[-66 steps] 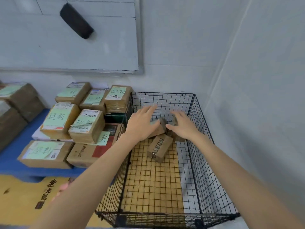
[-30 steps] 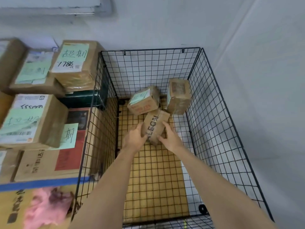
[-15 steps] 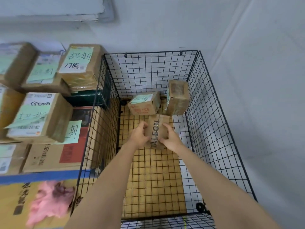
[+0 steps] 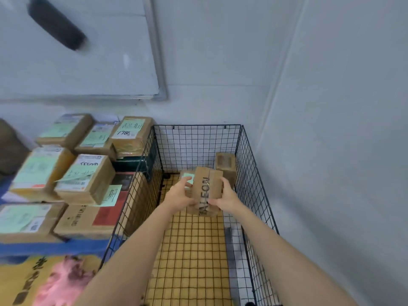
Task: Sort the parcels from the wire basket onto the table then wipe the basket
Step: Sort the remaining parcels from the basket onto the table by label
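A small brown lettered parcel (image 4: 206, 188) is held upright above the floor of the black wire basket (image 4: 254, 186). My left hand (image 4: 180, 196) grips its left side and my right hand (image 4: 228, 198) grips its right side. Behind it, a parcel with a green label (image 4: 187, 176) is mostly hidden by my left hand and the held box. Another brown parcel (image 4: 225, 165) stands in the basket's far right corner. On the blue table (image 4: 50, 247) at the left lie several labelled parcels (image 4: 85, 176).
A pink cloth (image 4: 64, 281) lies on a yellow carton at the lower left. A whiteboard (image 4: 99, 51) with a black eraser (image 4: 56, 25) hangs on the wall above the table. White walls close in behind and to the right of the basket.
Both hands closed on the lettered parcel and lifted it off the basket floor, up in front of the other two parcels. My view has tilted upward, bringing the whiteboard back in sight.
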`<act>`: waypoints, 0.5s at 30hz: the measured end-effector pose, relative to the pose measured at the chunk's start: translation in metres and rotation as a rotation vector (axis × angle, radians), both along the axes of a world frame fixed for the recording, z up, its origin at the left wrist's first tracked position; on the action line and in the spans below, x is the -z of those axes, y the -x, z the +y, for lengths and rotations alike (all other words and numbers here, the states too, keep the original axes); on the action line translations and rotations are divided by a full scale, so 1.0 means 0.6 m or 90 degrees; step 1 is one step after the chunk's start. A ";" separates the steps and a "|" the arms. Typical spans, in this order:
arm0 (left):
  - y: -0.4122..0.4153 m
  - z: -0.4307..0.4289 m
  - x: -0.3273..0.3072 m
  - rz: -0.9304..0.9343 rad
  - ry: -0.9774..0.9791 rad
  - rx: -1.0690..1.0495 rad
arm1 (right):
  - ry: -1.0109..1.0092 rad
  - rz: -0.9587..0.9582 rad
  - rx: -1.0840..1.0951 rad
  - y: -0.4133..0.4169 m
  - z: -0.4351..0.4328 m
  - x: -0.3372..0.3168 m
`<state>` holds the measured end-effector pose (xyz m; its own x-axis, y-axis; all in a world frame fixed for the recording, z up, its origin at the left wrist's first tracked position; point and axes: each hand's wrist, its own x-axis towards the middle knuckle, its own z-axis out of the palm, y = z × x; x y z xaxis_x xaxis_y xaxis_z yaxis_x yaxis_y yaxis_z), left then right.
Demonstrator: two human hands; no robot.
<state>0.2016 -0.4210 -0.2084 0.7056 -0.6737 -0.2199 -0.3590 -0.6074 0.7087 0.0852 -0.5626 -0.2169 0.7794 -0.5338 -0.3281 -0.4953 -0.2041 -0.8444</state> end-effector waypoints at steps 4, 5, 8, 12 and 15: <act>-0.002 -0.004 -0.085 -0.049 0.095 -0.006 | 0.020 -0.100 0.023 -0.007 -0.006 -0.082; -0.003 -0.007 -0.110 -0.062 0.121 -0.002 | 0.028 -0.131 0.028 -0.008 -0.008 -0.105; -0.009 -0.015 -0.184 -0.091 0.182 -0.004 | 0.034 -0.190 0.053 -0.015 -0.014 -0.172; -0.013 -0.017 -0.277 -0.178 0.260 0.007 | 0.057 -0.272 0.062 -0.023 -0.017 -0.262; -0.010 -0.011 -0.332 -0.238 0.302 0.019 | 0.093 -0.330 0.056 -0.028 -0.017 -0.314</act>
<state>0.2074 -0.4276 -0.0093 0.6562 -0.6584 0.3687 -0.6484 -0.2421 0.7217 0.1018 -0.5726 -0.0286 0.7699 -0.6150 0.1703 -0.0416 -0.3146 -0.9483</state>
